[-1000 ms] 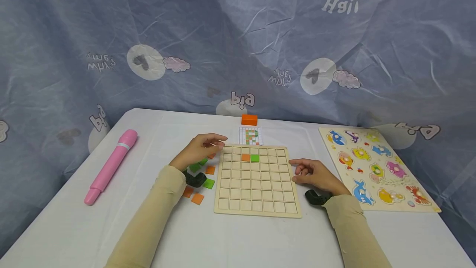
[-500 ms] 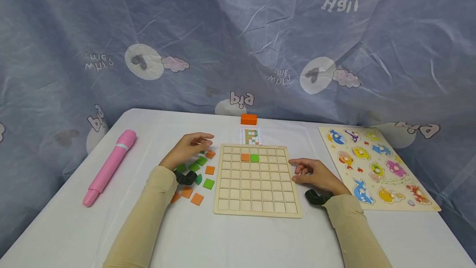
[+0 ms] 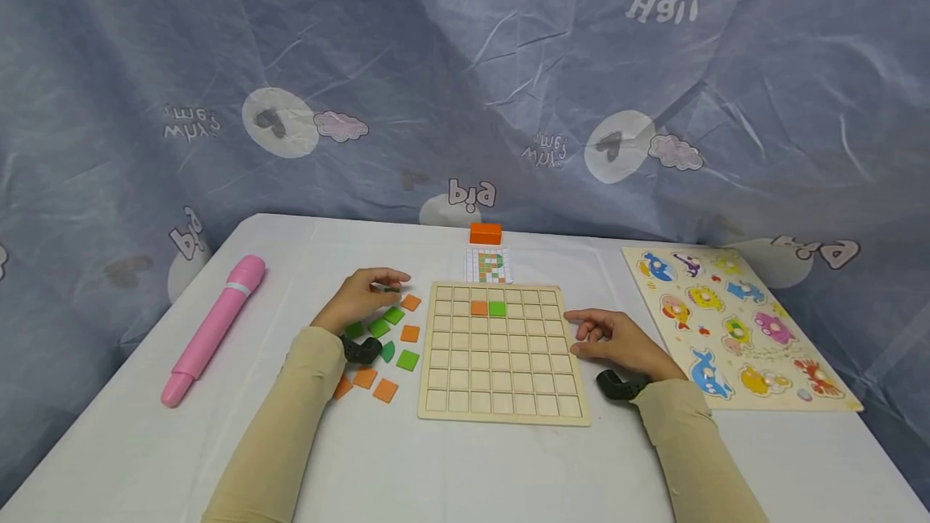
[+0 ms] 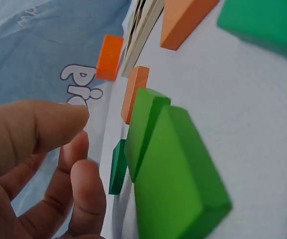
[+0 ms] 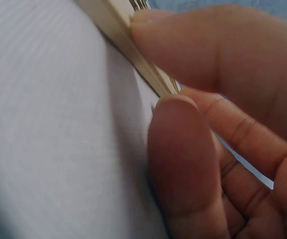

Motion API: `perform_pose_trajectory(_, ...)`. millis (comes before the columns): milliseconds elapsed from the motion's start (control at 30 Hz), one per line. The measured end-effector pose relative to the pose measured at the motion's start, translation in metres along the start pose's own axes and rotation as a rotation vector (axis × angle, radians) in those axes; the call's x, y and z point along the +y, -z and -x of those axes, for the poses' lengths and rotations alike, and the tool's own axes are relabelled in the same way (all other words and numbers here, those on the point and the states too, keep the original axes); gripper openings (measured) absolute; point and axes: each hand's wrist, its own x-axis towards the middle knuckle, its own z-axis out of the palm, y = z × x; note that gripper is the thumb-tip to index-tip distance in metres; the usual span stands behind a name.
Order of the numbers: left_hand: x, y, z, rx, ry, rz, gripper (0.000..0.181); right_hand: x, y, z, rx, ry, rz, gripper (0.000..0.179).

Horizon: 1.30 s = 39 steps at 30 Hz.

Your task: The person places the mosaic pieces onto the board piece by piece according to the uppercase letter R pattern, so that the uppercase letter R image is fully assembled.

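Note:
A square wooden grid board (image 3: 501,353) lies mid-table, holding an orange square tile (image 3: 479,308) and a green square tile (image 3: 497,309) side by side in its second row. Loose tiles lie to its left, among them bright green squares (image 4: 168,184) and a dark green curved piece (image 3: 388,352). My left hand (image 3: 363,297) hovers over the far end of these tiles, thumb and fingers apart and nothing held. Another dark green tile (image 4: 117,167) stands just beyond its fingertips in the left wrist view. My right hand (image 3: 613,339) rests at the board's right edge, thumb touching the rim.
Behind the board lie a pattern card (image 3: 488,265) and an orange block (image 3: 486,233). A pink microphone-shaped tube (image 3: 214,329) is at the far left. At the right lies a sea-animal peg puzzle (image 3: 734,329). A patterned blue cloth (image 3: 436,103) hangs behind the table.
My left hand has moved left from the board's upper left corner to above the loose tiles, then lowered slightly. The right hand stays at the board's edge.

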Motion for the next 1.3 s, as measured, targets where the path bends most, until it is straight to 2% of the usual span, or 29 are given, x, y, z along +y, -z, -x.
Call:
perform_pose_trajectory(100,-0.0011,-0.0027,-0.001,0.017,0.024,-0.032,0.034,0.0004,-0.0001,-0.0005,-0.002,0.002,-0.002,0.058)
perform_pose_trajectory(300,-0.0005,-0.0075,-0.0015,0.041,0.033,-0.08,0.03,0.0006,-0.0006,-0.0012,-0.007,0.006,-0.011,0.058)
perform_pose_trajectory(733,-0.0009,-0.0092,-0.0013,0.0,0.044,-0.164,0.029,0.0001,-0.0001,0.0,-0.003,0.006,-0.007,0.057)
perform_pose_trajectory(1300,-0.0001,-0.0083,-0.0007,-0.021,0.019,-0.191,0.026,0.0006,0.0001,0.0006,-0.001,0.016,-0.002,0.057)
